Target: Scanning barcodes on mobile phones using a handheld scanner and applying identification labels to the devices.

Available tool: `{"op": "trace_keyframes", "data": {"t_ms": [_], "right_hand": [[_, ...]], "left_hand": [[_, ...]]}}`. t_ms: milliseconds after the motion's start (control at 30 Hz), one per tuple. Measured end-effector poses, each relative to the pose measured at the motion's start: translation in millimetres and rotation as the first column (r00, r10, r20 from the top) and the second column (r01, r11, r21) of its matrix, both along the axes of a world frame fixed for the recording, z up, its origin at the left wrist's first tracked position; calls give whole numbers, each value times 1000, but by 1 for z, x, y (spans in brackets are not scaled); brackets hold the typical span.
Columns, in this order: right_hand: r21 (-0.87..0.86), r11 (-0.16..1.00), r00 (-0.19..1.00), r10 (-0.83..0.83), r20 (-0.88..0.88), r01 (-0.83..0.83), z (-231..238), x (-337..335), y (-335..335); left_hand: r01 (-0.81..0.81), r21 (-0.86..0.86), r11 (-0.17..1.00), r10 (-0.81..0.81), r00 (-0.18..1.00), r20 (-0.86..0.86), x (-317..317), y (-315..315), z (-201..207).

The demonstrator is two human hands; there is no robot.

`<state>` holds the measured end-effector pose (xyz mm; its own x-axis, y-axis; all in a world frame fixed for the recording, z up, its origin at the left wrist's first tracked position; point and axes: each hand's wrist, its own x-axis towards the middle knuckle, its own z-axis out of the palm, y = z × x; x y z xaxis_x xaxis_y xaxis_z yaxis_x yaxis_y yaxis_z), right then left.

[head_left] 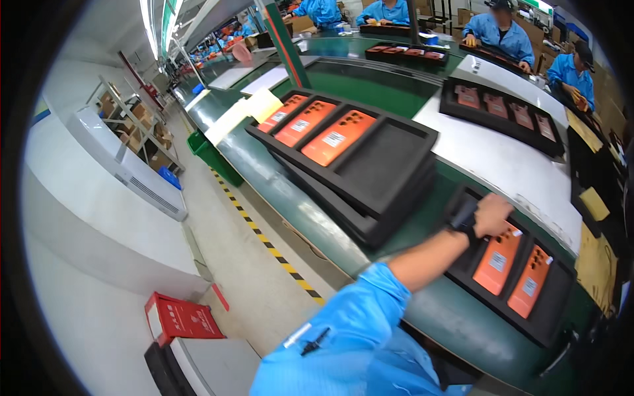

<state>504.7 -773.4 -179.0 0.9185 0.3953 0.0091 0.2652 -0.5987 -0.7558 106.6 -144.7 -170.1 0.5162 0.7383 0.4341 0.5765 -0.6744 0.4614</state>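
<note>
My left hand [493, 214], with a dark band on its wrist, reaches over a black tray [561, 297] at the right. Its fingers are curled at the upper end of an orange phone back cover [496, 263] with dark camera holes and a white label. Whether they grip it cannot be made out, as the fingertips are partly hidden. Beside it in the same tray lies a second orange phone back cover [529, 282]. The tray's left compartment is partly hidden by my hand and wrist. My right hand is out of view.
Stacked black trays [389, 165] stand left of my hand; the top one holds 3 orange covers [338, 137] beside a vacant compartment. Another tray [557, 146] with several covers lies on a white board [475, 162] beyond. Co-workers in blue [500, 33] sit across the green bench.
</note>
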Motion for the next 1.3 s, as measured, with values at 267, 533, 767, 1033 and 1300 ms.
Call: {"op": "trace_keyframes", "data": {"t_ms": [267,533,767,1033,1300], "right_hand": [[443,841,893,418,-168,-310,-80,-260,424],[534,833,904,329,-272,-143,-102,-291,555],[583,801,896,351,-271,-137,-104,-282,598],[575,810,916,310,-255,-114,-107,-175,505],[508,769,918,-371,-139,388,-8,100,-110]], "left_hand": [[114,-72,991,-102,982,158,50,10,-33],[113,-123,986,-108,993,43,30,17,-20],[65,-149,987,-57,997,56,26,13,-11],[32,-132,991,-12,988,152,32,4,-21],[205,-18,979,-203,977,69,-40,14,21]]}}
